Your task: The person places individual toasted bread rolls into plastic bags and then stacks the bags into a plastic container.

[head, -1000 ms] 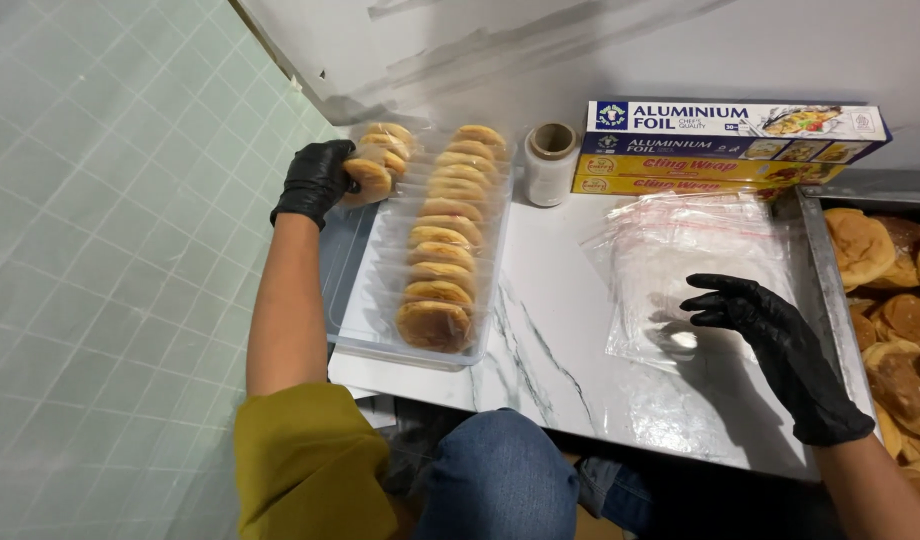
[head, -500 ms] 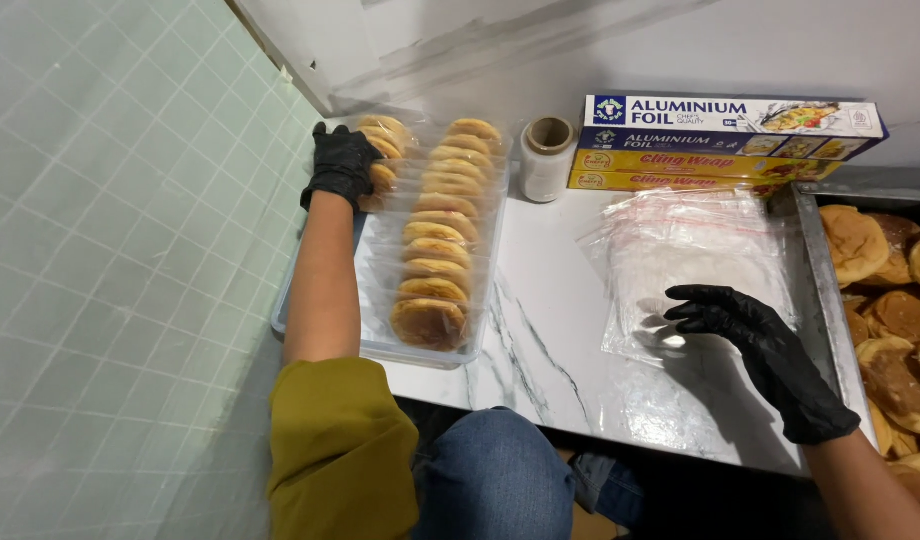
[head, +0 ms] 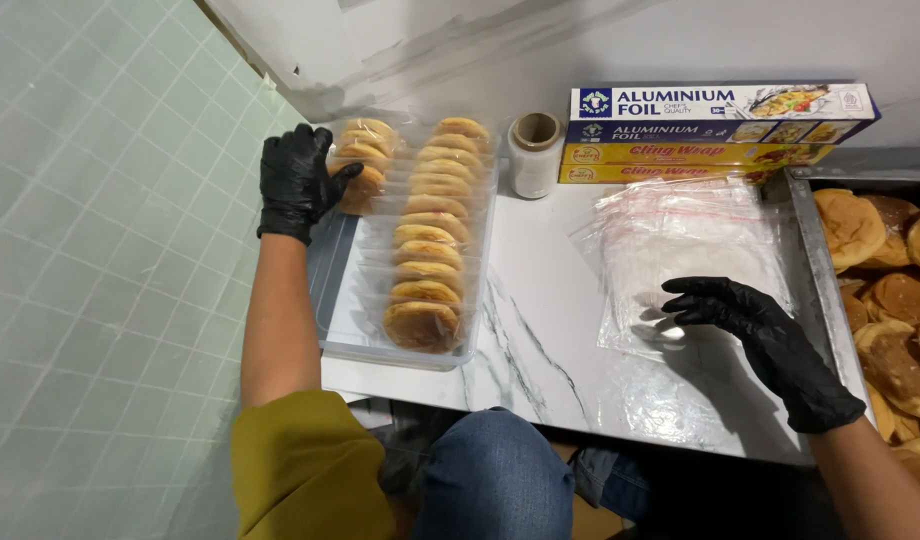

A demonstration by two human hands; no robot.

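Left hand (head: pixel 298 182), in a black glove, grips a bagged bun (head: pixel 358 178) at the far left of the clear tray (head: pixel 342 345). Right hand (head: pixel 755 335), fingers spread flat, presses on the stack of plastic bags (head: pixel 695 240) lying on the marble counter (head: pixel 540 330).

We see the clear plastic tray (head: pixel 342 340) of wrapped round golden pancakes (head: pixel 425 255) at nine o'clock on the white marble-patterned counter (head: pixel 540 340). A stack of clear plastic zip bags (head: pixel 680 240) lies at three o'clock, the long cardboard foil boxes (head: pixel 715 130) at twelve, behind them.
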